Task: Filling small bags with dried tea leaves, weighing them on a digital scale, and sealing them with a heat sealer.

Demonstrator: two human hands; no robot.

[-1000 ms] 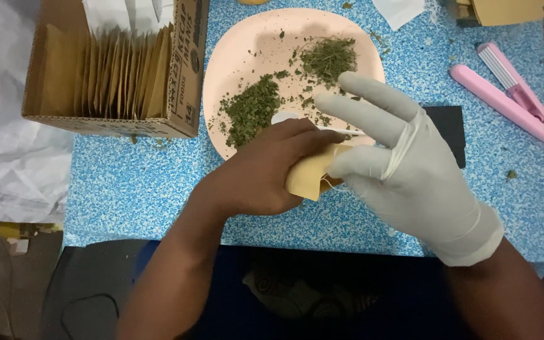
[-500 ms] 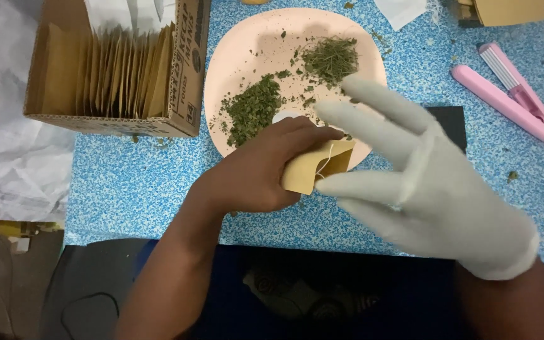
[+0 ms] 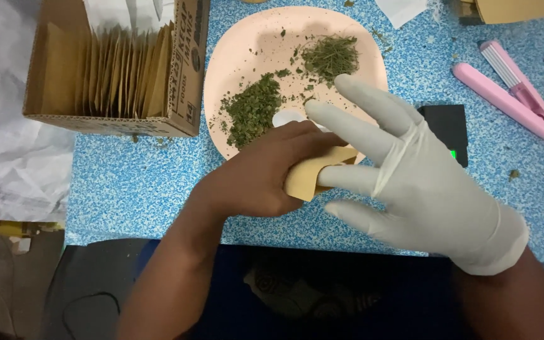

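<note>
Cardboard box at far left of the blue speckled surface, packed with upright tan envelopes. Left hand, bare, is closed around a small tan pouch, held just at the near rim of the pink plate. Plate carries two heaps of dried green herb and a small white scoop, partly hidden. Right hand, gloved, fingers spread and holding nothing; lower fingers touch the pouch mouth. Judged step: opening the pouch for filling. Next move calls for a steady, open mouth. Black scale and pink sealer lie to the right.
</note>
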